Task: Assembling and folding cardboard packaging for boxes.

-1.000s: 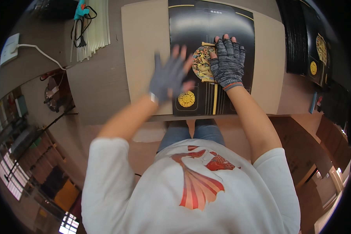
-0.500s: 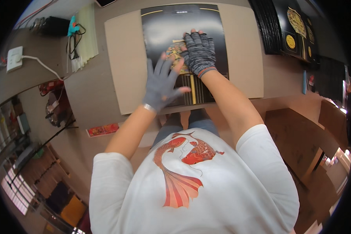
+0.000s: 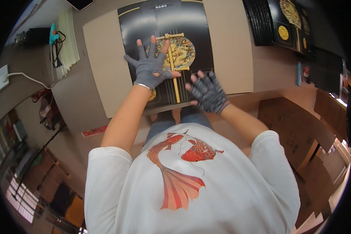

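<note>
A black printed sheet (image 3: 136, 29) lies on a wider beige board (image 3: 233, 46). Gold bars and a colourful round dragon emblem (image 3: 186, 54) decorate its middle. My left hand (image 3: 151, 69), in a plain grey glove with bare fingertips, is spread over the emblem's left side. Its fingers are apart and hold nothing. Over the sheet's near right corner is my right hand (image 3: 209, 93), slightly blurred, in a dark speckled knit glove with an orange cuff. Its fingers are parted with nothing in them; whether they touch the sheet I cannot tell.
At the left lie a teal glue gun (image 3: 52, 34), a bundle of pale glue sticks (image 3: 69, 41) and a white socket block (image 3: 1, 78) with a cable. A black stack (image 3: 259, 23) and black-and-gold printed pieces (image 3: 275, 17) sit at the far right. Brown cardboard (image 3: 286, 117) stands at the lower right.
My right hand has come down from the emblem to the sheet's near right corner. My left hand has moved up and spread over the emblem. The whole view has shifted a little.
</note>
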The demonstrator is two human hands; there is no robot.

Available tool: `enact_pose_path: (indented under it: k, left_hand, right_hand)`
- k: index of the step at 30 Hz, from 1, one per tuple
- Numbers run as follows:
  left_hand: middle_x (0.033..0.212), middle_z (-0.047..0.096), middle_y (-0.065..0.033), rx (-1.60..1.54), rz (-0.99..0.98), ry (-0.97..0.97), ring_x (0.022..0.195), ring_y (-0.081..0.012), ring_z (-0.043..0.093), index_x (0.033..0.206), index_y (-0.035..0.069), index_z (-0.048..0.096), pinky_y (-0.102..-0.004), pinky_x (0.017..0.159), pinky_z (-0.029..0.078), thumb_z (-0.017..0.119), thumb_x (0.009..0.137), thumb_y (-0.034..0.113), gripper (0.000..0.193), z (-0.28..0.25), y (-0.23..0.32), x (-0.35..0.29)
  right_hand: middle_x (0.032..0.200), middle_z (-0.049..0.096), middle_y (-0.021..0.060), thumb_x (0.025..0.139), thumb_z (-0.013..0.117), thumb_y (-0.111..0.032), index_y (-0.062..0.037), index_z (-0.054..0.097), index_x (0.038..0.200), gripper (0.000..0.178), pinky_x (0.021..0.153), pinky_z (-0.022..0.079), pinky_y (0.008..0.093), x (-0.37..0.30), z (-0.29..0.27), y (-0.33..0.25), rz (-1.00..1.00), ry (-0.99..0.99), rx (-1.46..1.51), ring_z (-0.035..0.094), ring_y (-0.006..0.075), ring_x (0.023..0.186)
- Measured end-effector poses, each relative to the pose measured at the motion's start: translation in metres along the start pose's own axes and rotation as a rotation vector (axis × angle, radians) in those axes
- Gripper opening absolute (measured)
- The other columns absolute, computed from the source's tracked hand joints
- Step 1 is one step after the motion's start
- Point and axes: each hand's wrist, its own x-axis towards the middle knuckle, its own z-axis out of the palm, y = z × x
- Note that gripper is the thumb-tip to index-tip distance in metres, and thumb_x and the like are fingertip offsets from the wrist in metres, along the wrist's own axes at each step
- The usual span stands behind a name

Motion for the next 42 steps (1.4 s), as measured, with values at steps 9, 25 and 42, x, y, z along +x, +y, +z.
enact_pose_path:
  k: [9, 25, 42]
  left_hand:
    - [0.152, 0.037, -0.0183, -0.499, 0.099, 0.462, 0.139, -0.0369, 0.036, 0.14, 0.017, 0.051, -0.0519, 0.109, 0.032, 0.073, 0.082, 0.045, 0.069, 0.02, -0.057, -0.033]
    - [0.095, 0.066, -0.0081, -1.696, -0.631, -0.342, 0.077, -0.0194, 0.071, 0.107, 0.002, 0.06, -0.0266, 0.064, 0.058, 0.065, 0.093, 0.025, 0.027, 0.034, -0.056, -0.145]
    - [0.104, 0.068, -0.0171, -1.024, -0.377, -0.097, 0.077, -0.0189, 0.071, 0.144, 0.008, 0.038, -0.0316, 0.065, 0.058, 0.053, 0.093, 0.01, 0.054, 0.016, -0.034, -0.123]
  right_hand:
    - [0.123, 0.061, 0.0154, 0.087, 0.064, -0.009, -0.0063, 0.056, 0.132, 0.046, 0.102, 0.044, 0.0451, -0.055, -0.008, -0.038, 0.575, 0.33, 0.284, 0.057, 0.0325, 0.115]
    - [0.099, 0.062, 0.0062, 0.092, 0.069, -0.022, -0.0062, 0.047, 0.135, 0.05, 0.048, 0.052, 0.0296, -0.024, -0.047, 0.007, 1.449, 0.107, 1.442, 0.063, 0.0154, 0.062]
    - [0.132, 0.053, 0.0172, 0.072, 0.08, -0.038, -0.0166, 0.064, 0.123, 0.057, 0.109, 0.035, 0.0484, 0.081, -0.062, -0.036, 0.321, -0.039, 0.019, 0.05, 0.0355, 0.125]
